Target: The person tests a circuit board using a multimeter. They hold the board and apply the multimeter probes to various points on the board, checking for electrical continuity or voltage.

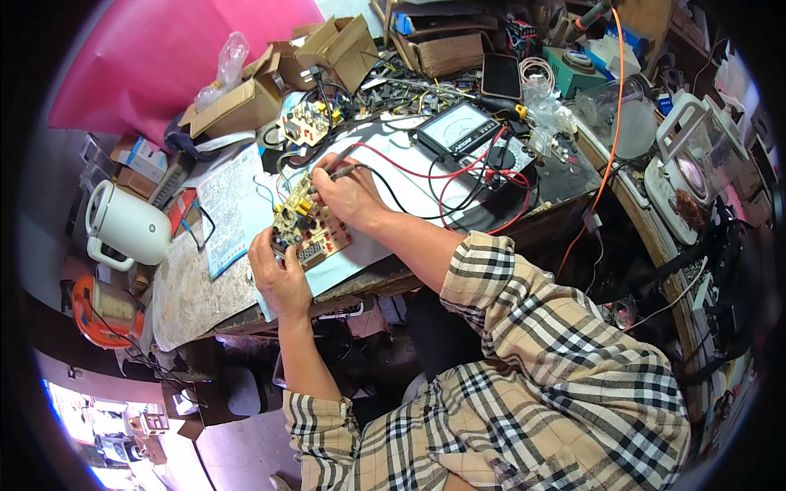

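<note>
A tan circuit board [334,234] with yellow parts and a small digit display [310,252] lies tilted near the front edge of the workbench. My left hand [281,274] grips its near left edge, thumb and fingers closed on it. Over the board's far side, my right hand [348,196] is closed around two test probes, a red one [341,155] and a black one [341,171]. The probe tips point down at the board; whether they touch it is hidden by my fingers. Red and black leads run right to a multimeter [463,131] with a needle dial.
A second circuit board [304,124] sits farther back, near cardboard boxes [237,106] and heaped loose parts. Printed sheets [225,196] and glasses [196,225] lie left, beside a white kettle [127,225]. A phone [501,75] rests behind the meter. An orange cable [615,123] hangs at right.
</note>
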A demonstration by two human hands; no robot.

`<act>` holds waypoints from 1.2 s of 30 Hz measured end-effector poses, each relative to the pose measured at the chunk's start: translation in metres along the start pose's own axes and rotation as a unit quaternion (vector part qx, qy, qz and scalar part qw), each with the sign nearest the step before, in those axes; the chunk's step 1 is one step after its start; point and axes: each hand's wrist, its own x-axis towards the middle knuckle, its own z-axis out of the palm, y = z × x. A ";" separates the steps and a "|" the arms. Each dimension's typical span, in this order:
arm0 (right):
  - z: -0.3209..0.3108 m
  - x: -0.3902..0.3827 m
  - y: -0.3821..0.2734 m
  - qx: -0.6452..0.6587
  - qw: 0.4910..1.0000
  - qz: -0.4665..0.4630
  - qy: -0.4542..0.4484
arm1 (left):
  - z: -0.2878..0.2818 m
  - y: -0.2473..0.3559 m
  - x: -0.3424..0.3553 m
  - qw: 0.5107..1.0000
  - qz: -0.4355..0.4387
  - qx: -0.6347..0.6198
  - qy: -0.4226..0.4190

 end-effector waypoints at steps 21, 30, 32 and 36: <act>-0.009 0.007 -0.003 -0.030 0.999 -0.015 0.022 | 0.003 -0.004 0.000 1.000 -0.003 -0.015 0.007; -0.005 0.003 -0.010 -0.016 1.000 0.016 -0.004 | 0.002 -0.005 0.000 1.000 -0.009 -0.022 0.008; -0.006 0.002 -0.011 -0.029 0.999 0.016 -0.004 | 0.002 -0.004 0.000 1.000 -0.009 -0.025 0.009; -0.004 0.001 -0.010 -0.014 1.000 0.014 -0.007 | 0.002 -0.005 -0.001 1.000 -0.008 -0.021 0.010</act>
